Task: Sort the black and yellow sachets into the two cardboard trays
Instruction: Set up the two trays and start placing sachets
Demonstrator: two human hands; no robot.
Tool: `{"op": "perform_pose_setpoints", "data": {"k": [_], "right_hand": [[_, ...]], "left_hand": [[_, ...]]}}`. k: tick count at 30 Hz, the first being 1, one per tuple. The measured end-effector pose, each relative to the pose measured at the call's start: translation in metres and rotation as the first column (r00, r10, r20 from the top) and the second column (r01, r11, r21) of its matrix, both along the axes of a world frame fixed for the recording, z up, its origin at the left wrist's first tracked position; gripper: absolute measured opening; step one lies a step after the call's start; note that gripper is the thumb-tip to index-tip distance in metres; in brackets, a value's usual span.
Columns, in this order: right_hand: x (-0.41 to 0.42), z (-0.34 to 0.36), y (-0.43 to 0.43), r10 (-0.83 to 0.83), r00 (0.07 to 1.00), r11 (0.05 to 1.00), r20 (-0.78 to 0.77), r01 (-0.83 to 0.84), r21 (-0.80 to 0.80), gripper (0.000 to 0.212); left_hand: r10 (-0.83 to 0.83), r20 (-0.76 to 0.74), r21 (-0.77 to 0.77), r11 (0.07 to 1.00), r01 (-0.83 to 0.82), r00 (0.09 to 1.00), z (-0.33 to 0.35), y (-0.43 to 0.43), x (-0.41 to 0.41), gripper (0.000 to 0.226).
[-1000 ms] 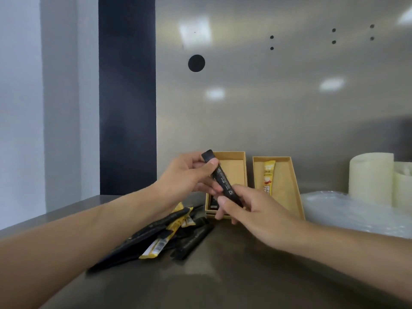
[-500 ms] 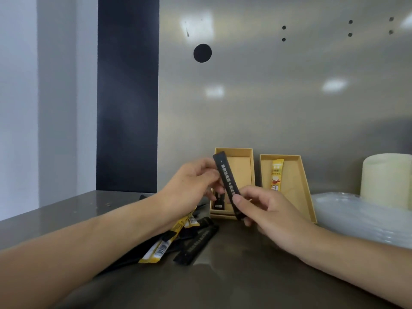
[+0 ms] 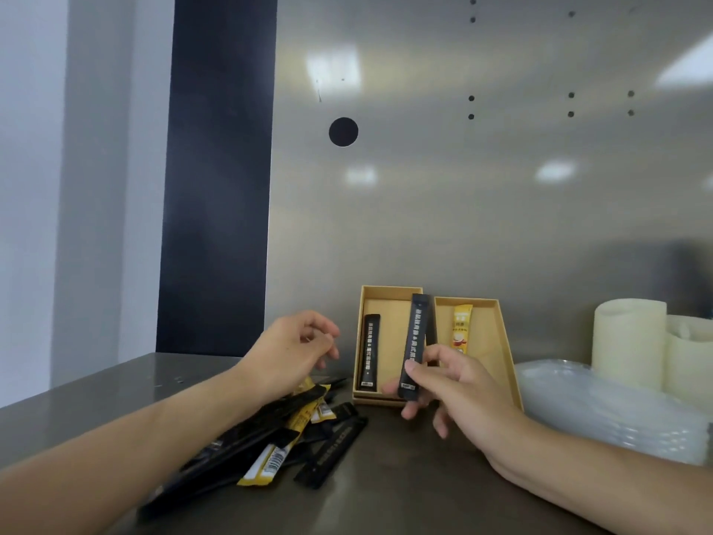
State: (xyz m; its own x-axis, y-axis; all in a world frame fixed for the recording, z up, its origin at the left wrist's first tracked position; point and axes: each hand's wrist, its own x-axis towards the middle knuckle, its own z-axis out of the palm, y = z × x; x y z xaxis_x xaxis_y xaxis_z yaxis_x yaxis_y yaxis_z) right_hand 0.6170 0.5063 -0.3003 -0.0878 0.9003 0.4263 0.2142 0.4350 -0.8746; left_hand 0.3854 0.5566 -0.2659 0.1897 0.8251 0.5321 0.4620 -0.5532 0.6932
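Two cardboard trays stand side by side against the steel back wall. The left tray (image 3: 389,293) holds one black sachet (image 3: 368,351). The right tray (image 3: 497,341) holds one yellow sachet (image 3: 462,330). My right hand (image 3: 451,384) pinches another black sachet (image 3: 416,341) by its lower end and holds it upright over the gap between the trays. My left hand (image 3: 293,349) hovers left of the trays, fingers loosely curled, holding nothing. Under my left forearm lies a pile of black and yellow sachets (image 3: 285,438) on the steel counter.
A stack of clear plastic sheeting (image 3: 602,411) lies right of the trays. Behind it stand two cream-coloured rolls (image 3: 629,341). The steel wall rises close behind the trays. A dark vertical panel (image 3: 220,179) stands at the back left.
My left hand has let go of the black sachet and drawn back to the left. My right hand now holds the sachet alone, further right and more upright, near the trays.
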Motion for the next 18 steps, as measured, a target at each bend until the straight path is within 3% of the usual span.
{"op": "perform_pose_setpoints", "data": {"k": [3,8,11,14,18], "right_hand": [[0.0,0.002,-0.002,-0.02,0.999,1.0,-0.042,0.019,-0.024,0.021],[0.001,0.001,-0.005,-0.074,0.997,0.997,-0.023,0.075,0.01,0.021],[0.002,0.001,-0.007,-0.249,0.962,0.962,0.115,0.232,0.142,0.023],[0.001,0.014,-0.007,-0.376,0.89,0.902,0.257,0.289,0.32,0.022],[-0.013,0.048,0.007,-0.476,0.724,0.874,0.5,0.324,0.363,0.024]], "left_hand": [[0.091,-0.197,0.067,0.995,-0.079,0.976,0.005,0.003,-0.012,0.014],[0.127,-0.387,0.127,0.988,-0.083,0.913,0.009,0.005,-0.021,0.007],[0.099,-0.51,0.124,0.991,-0.041,0.854,0.011,0.005,-0.022,0.008],[0.071,-0.582,0.106,0.994,-0.011,0.81,0.01,0.006,-0.023,0.011],[0.031,-0.651,0.073,0.997,0.022,0.758,0.009,0.007,-0.022,0.016]]}}
